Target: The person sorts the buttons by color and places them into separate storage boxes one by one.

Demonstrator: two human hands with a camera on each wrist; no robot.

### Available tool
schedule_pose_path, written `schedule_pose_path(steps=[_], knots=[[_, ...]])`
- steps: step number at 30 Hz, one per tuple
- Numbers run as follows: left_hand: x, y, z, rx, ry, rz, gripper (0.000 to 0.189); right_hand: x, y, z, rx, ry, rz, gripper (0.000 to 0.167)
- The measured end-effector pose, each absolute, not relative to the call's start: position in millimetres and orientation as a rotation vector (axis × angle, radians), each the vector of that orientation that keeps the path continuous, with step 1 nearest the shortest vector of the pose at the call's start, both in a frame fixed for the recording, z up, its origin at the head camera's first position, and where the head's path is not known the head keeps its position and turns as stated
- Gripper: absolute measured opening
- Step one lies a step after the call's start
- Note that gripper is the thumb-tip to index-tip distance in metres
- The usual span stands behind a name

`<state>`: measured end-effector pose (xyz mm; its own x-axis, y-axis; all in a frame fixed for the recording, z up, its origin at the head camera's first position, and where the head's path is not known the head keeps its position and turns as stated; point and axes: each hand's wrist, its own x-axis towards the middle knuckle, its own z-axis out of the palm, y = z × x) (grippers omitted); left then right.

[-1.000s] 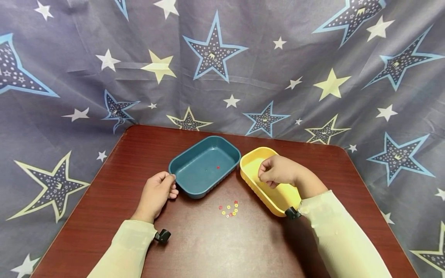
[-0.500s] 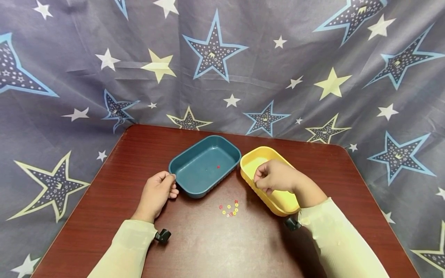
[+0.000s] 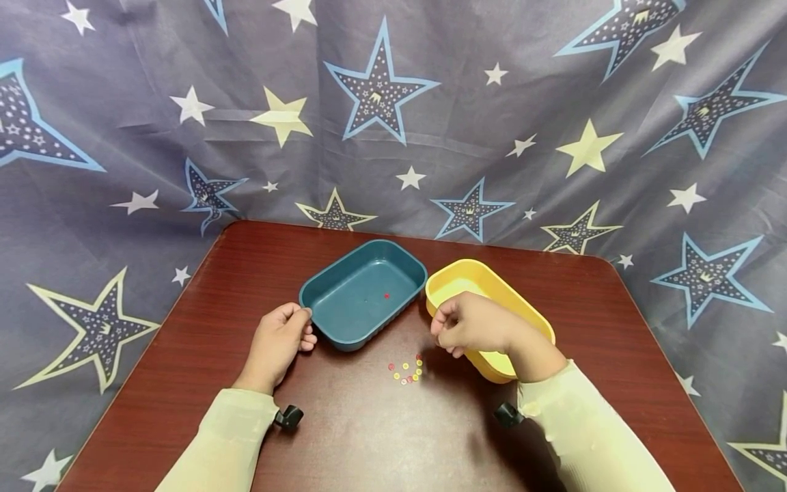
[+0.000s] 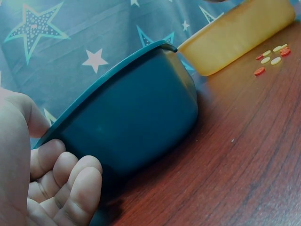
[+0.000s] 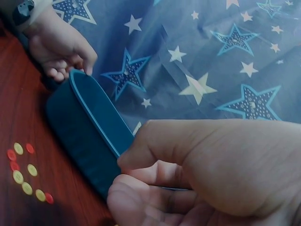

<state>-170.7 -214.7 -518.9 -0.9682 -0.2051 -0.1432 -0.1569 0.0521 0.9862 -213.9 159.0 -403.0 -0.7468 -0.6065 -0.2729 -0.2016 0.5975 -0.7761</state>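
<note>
My left hand [image 3: 278, 345] pinches the near-left rim of a teal plastic bin [image 3: 353, 301] between thumb and fingers. Inside that bin lies one small red button [image 3: 387, 296]. My right hand [image 3: 470, 328] hangs over the near-left side of a yellow bin [image 3: 504, 290], fingers loosely bent and no button visible in them. In the right wrist view, the thumb [image 5: 141, 146] lies close above the curled fingertips. Several red and yellow buttons [image 3: 406, 372] lie loose on the table in front of the bins. My right hand hides part of the yellow bin's interior.
The brown wooden table [image 3: 344, 424] bears both bins, their corners nearly touching. A grey curtain [image 3: 258, 171] with stars hangs right behind the table's far edge. Each wrist carries a small black camera [image 3: 289, 417].
My right hand has moved left and toward me, from inside the yellow bin to over its near-left edge, closer to the loose buttons. My left hand has stayed on the teal bin.
</note>
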Motion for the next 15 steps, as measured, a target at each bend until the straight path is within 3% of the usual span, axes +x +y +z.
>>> schedule_pose_path(steps=[15], knots=[[-170,-215,-518,0.375,-2.258,-2.096,0.035,-194,141,-415,-0.659,2.268,-0.994,0.008]])
